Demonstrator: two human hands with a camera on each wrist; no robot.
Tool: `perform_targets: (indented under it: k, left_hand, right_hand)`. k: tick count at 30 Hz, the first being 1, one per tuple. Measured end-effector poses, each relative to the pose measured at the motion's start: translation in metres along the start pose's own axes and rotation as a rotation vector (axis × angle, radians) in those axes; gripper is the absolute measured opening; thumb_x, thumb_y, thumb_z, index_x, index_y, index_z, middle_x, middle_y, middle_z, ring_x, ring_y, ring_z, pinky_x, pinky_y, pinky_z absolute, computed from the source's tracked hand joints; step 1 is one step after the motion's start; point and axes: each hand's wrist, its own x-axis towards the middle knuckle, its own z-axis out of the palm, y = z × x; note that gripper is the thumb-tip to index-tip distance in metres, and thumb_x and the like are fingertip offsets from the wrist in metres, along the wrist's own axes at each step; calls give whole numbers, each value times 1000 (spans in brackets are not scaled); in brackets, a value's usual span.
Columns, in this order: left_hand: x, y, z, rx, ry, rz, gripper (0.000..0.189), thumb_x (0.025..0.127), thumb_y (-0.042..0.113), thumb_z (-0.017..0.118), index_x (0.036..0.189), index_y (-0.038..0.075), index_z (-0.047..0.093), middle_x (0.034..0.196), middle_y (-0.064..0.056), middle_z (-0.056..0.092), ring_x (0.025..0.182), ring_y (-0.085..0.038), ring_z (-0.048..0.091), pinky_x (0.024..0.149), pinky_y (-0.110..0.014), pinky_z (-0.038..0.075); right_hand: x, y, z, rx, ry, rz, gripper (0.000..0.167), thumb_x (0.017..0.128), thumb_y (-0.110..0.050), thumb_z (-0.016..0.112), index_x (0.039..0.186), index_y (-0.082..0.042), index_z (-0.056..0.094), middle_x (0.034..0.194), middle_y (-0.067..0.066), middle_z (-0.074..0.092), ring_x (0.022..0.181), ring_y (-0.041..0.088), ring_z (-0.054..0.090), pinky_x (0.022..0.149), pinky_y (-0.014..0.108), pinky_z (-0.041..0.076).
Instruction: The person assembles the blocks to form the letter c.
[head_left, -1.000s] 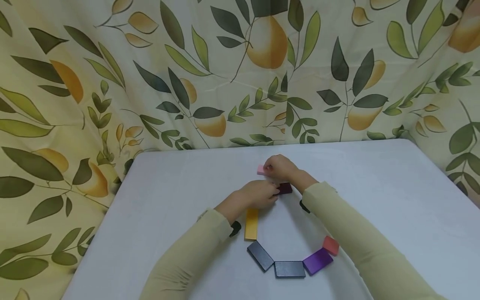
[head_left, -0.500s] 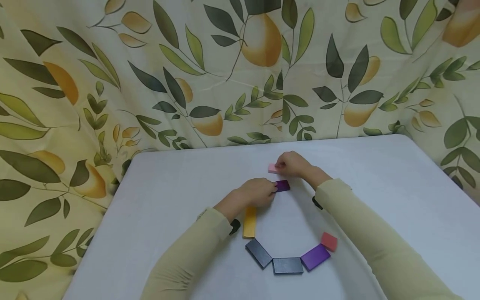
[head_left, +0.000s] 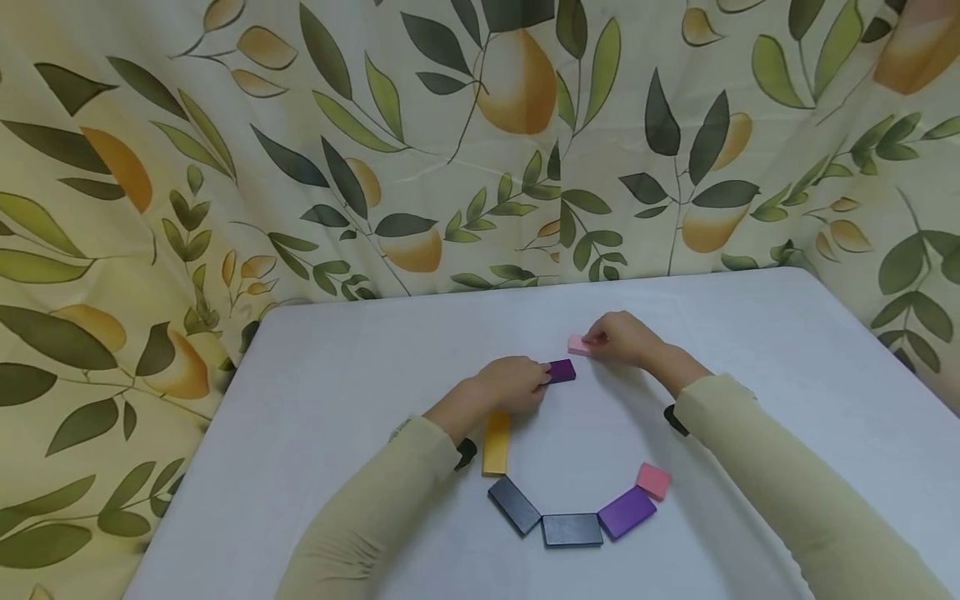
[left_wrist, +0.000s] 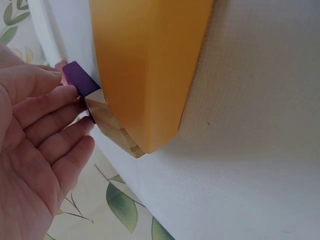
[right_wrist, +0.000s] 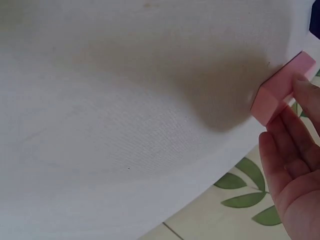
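Observation:
In the head view my left hand [head_left: 513,383] reaches to a purple block [head_left: 562,371], its fingers at the block's left end. The left wrist view shows those fingers nearly straight, their tips against the purple block [left_wrist: 80,79] and a bare-wood face [left_wrist: 107,122] beside it. My right hand [head_left: 626,337] pinches a pink block [head_left: 578,345] between thumb and fingers, a little beyond and right of the purple one. Up close, the thumb presses on the pink block [right_wrist: 285,85], with fingers beneath it. A yellow block [head_left: 496,446] lies below my left hand, partly hidden by it.
The blocks form an arc on the white table [head_left: 360,358]: two dark grey blocks, one on the left [head_left: 514,505] and one in front [head_left: 572,531], a second purple block [head_left: 627,512], and a coral-pink block [head_left: 653,481]. A patterned curtain [head_left: 450,167] hangs behind.
My right hand has moved rightward with the pink block, away from my left hand, leaving the purple block more exposed. My left hand stays nearly in place.

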Motion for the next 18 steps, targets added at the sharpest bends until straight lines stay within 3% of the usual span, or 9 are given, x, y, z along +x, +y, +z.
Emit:
perform_targets:
  k: [7,18]
  left_hand:
    - [-2,0,2,-9,10,4,36,96,24,47,129,12,55,134,1,49,117,-15,49,97,-26,37]
    - [-3,-1,3,15,39,38,33,96,22,46,124,10,59,131,-1,52,110,-16,54,95,-26,39]
  right_hand:
    - [-15,0,3,46,-11,51,22,80,-2,68,99,9,68,92,17,66,81,25,55,76,42,46]
    - [-29,-11,3,28,-3,32,19,80,1,68,96,9,68,88,15,66,78,23,57,73,40,49]
